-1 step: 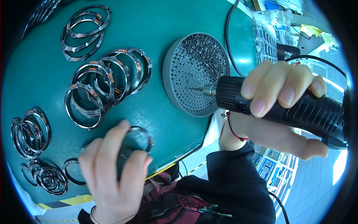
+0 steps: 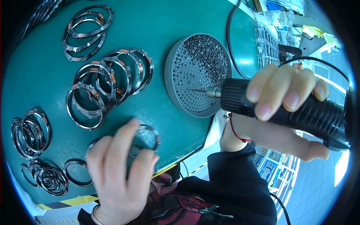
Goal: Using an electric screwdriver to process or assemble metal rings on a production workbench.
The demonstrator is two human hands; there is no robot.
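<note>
My right hand [image 2: 287,92] is wrapped round a black electric screwdriver [image 2: 236,93]. Its thin bit points left, over a round grey dish [image 2: 169,86] whose floor is full of small holes. Small dark screws [image 2: 208,52] are heaped on the dish's far right side. Fingers bent, my left hand [image 2: 120,172] grips a thin metal ring [image 2: 157,138] near the table's front edge. The hand hides part of this ring and is slightly blurred. To its left a single ring [image 2: 78,183] lies on the table.
Several metal rings with orange lettering [image 2: 101,69] overlap left of the dish, with more [image 2: 84,35] behind. Smaller piles [image 2: 32,135] lie at the far left. A black cable [image 2: 229,41] runs past the dish. Clear plastic trays [image 2: 268,41] stand at the right; striped tape [image 2: 71,201] marks the front edge.
My left hand has moved a little right and away from me, and the ring has moved with it. The screwdriver has shifted slightly right; its bit is still over the dish.
</note>
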